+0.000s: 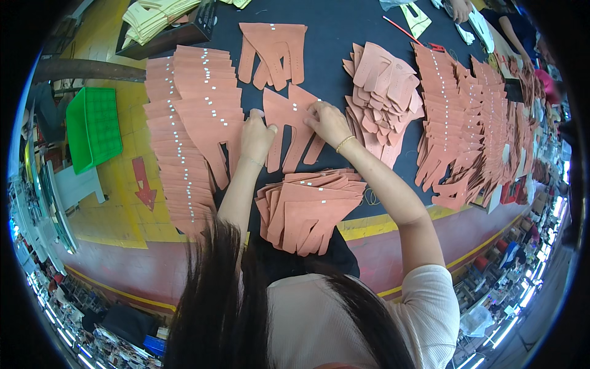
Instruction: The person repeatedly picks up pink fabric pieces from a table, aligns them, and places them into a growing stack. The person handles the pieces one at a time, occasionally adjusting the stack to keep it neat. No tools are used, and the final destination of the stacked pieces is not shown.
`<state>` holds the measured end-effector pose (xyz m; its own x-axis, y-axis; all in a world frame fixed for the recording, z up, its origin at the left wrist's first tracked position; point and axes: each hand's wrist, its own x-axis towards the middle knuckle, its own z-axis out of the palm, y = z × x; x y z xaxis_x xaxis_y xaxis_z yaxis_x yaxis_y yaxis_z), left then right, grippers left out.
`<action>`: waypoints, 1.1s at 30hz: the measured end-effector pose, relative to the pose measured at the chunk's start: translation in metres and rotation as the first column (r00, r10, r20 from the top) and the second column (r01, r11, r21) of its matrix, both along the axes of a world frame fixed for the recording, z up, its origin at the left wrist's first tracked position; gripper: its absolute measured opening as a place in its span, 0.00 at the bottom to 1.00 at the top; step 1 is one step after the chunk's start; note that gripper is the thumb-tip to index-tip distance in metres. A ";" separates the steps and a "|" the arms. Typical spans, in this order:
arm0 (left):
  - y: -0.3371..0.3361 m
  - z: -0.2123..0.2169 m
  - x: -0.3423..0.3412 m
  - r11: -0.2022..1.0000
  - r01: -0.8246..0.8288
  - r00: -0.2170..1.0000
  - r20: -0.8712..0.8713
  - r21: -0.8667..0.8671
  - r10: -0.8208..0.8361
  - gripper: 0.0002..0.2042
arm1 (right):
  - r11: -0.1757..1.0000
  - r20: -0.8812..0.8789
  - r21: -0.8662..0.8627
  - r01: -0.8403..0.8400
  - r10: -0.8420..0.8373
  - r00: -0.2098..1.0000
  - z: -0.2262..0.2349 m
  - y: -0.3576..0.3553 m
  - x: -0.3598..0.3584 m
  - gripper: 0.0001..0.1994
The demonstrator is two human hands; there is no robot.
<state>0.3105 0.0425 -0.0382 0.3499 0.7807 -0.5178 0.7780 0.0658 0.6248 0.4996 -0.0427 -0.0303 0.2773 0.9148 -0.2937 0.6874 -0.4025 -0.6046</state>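
We've got a salmon glove panel (pixel 281 106) mid-worktop (pixel 335 37), right between our hands. Our right hand (pixel 330 123) is pinching its upper edge around 1 o'clock; our left hand (pixel 258 136) sits at the 9 o'clock edge, but we honestly can't tell if that grip is closed.

Progress-wise, looks like plenty's done: the overlapping left row (pixel 165 126) at 9 o'clock and the right rows (pixel 435 104) at 3. Left to do, we'd guess: the thick stack (pixel 305 212) at 6.

Also around: yellow cut pieces (pixel 150 17) in a black tray (pixel 200 29) at 10, a thin red stick (pixel 402 32) near 2. Elbow room's tight: a paler heap (pixel 384 80) crowds our right wrist.
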 end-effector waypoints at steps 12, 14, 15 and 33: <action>-0.019 0.066 -0.041 0.939 -0.174 0.770 0.553 -0.298 0.318 0.12 | 0.991 -0.537 0.056 -0.121 0.132 0.833 0.061 -0.005 0.003 0.06; -0.027 0.092 -0.054 0.954 -0.221 0.740 0.602 -0.205 0.301 0.11 | 0.994 -0.569 0.054 -0.098 0.111 0.815 0.074 0.006 -0.004 0.07; -0.030 0.103 -0.062 0.958 -0.242 0.718 0.635 -0.155 0.284 0.11 | 0.986 -0.599 0.118 -0.120 0.167 0.783 0.080 0.011 -0.009 0.07; 0.004 0.044 -0.136 0.897 -0.228 0.962 -0.055 0.379 0.267 0.13 | 0.952 -0.235 -0.053 -0.301 0.281 0.931 0.014 0.083 -0.087 0.10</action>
